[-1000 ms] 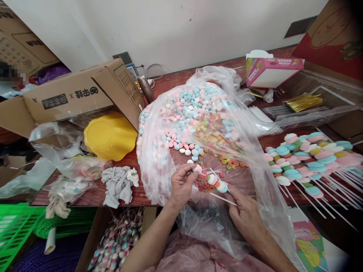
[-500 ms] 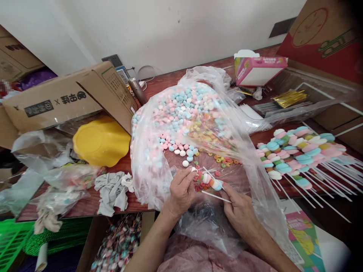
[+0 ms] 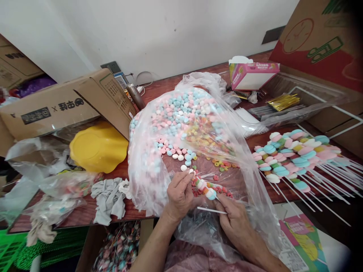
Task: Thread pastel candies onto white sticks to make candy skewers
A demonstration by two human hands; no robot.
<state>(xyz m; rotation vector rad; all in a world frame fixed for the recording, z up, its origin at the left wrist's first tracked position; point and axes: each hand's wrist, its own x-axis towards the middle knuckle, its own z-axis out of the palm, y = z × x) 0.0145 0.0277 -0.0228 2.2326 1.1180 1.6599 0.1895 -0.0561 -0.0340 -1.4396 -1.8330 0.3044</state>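
My left hand point(image 3: 180, 190) is closed in a pinch on a small pale candy point(image 3: 191, 172). Its fingertips are at the upper end of a candy skewer point(image 3: 202, 184), which carries pink, white, blue, green and orange pieces. Lower down, the fingers of my right hand point(image 3: 231, 211) grip the skewer's stick beneath the blue-and-white piece. A second white stick point(image 3: 211, 210) juts left from that same hand. Red ring gummies point(image 3: 226, 192) lie just behind the skewer. Beyond them are loose pink, white and blue candies point(image 3: 175, 156), on and under clear plastic.
A large clear bag point(image 3: 147, 166) of candies covers the table's middle. To the right lies a pile of finished candy skewers point(image 3: 300, 153). On the left are a yellow scalloped bowl point(image 3: 98, 147), grey cloth gloves point(image 3: 109, 198) and a cardboard box point(image 3: 48, 107). Gold ties point(image 3: 283, 102) sit in a clear tray.
The whole view has shifted slightly. The skewer's candy part has tilted and come nearer my left fingertips, and the right hand has moved a little left and down. Both hands keep their grip.
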